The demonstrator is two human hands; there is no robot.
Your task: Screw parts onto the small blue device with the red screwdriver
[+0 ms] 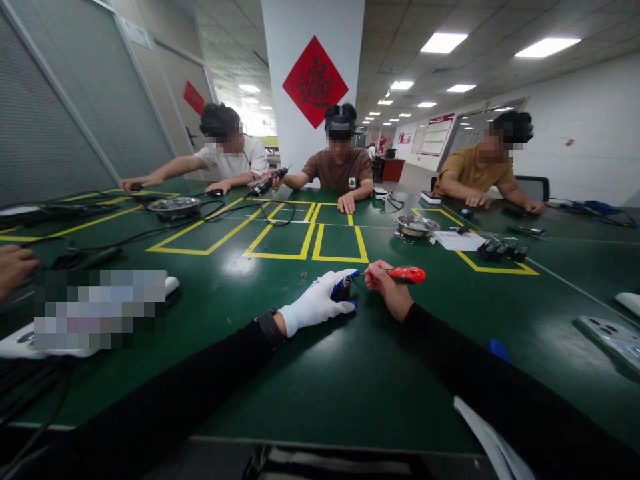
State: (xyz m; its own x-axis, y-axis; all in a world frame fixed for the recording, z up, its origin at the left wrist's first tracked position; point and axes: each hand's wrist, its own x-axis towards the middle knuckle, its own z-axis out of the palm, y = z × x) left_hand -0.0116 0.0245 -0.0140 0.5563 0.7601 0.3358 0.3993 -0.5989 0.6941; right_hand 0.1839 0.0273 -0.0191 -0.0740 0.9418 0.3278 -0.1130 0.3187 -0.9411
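My left hand [327, 299], in a white glove with blue fingertips, is closed around a small black part [343, 289] on the green table, just left of my right hand. Bare and pinched, my right hand [389, 288] grips a screwdriver [407, 275] with a red and black handle. Its shaft points left toward the black part; whether the tip touches it I cannot tell. A few tiny screws [305, 275] lie on the table beyond my left hand.
Yellow tape marks the green table [280, 387]. Metal bowls [417, 225] [174, 207], several black parts [503, 249] and a paper sheet [457, 241] lie farther off. A white device [610, 340] is at right, cables at left. Several people sit around; one holds an electric screwdriver [270, 182].
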